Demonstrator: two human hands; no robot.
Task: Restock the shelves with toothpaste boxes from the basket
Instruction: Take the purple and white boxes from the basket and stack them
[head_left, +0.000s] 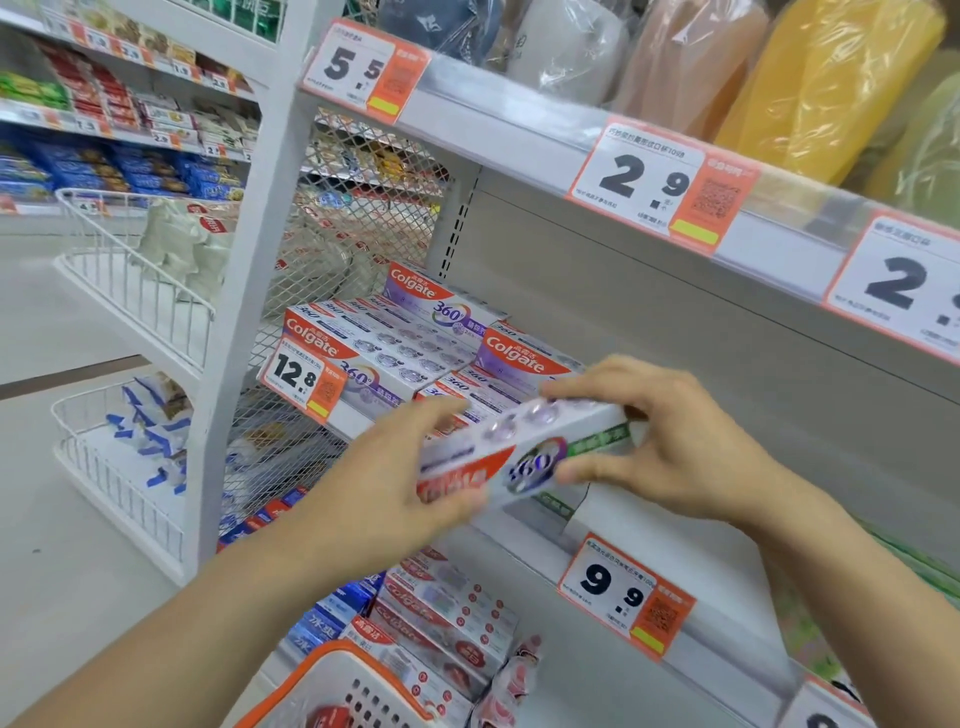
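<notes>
A white, red and purple toothpaste box (514, 457) is held in the air in front of the middle shelf (524, 545). My left hand (384, 483) grips its left end. My right hand (654, 436) pinches its right end, fingers on top and thumb below. Behind the box, a stack of the same Colgate boxes (384, 338) lies at the shelf's left end. The orange and white basket (332, 680) shows at the bottom edge, with a red item inside.
To the right of the stack the middle shelf is bare. The lower shelf holds red toothpaste boxes (441, 618) and blue ones (332, 613). Wrapped rolls (810, 78) fill the top shelf. Wire end baskets (130, 270) hang on the left by the aisle floor.
</notes>
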